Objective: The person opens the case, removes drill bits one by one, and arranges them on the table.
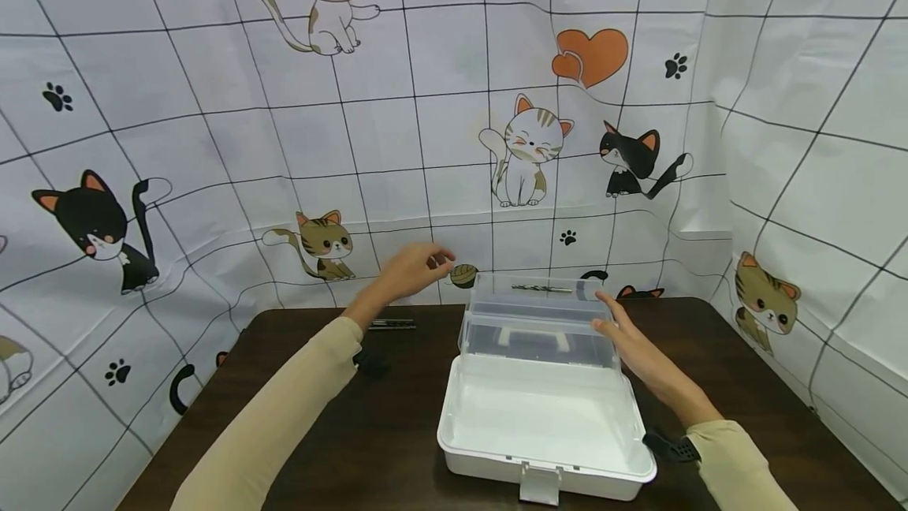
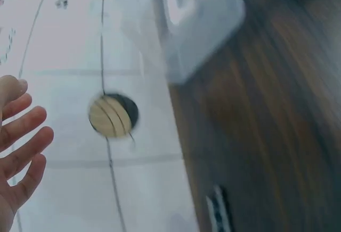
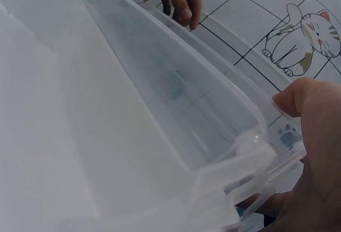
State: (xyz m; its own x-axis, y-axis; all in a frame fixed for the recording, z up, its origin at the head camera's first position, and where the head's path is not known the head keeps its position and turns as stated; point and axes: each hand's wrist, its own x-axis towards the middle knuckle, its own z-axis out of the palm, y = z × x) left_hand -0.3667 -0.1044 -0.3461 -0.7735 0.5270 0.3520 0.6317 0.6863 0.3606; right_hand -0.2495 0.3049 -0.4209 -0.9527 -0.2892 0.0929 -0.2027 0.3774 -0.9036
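A white plastic storage box (image 1: 546, 408) stands open, its clear lid section (image 1: 539, 322) raised at the back. My right hand (image 1: 638, 341) grips the right edge of that clear section, thumb on one side and fingers behind, as the right wrist view (image 3: 325, 131) shows. One drill bit (image 1: 541, 288) lies along the upper part of the clear plastic. My left hand (image 1: 411, 270) hovers left of the lid, over the back of the table, fingers loosely bent around nothing. Below it, several metal drill bits (image 1: 392, 324) lie on the table.
The dark wood table (image 1: 355, 440) ends at the wall behind. A white cloth (image 1: 454, 140) with grid lines and printed cats hangs there and along the right side. The box's front latch (image 1: 540, 484) hangs down toward the near edge.
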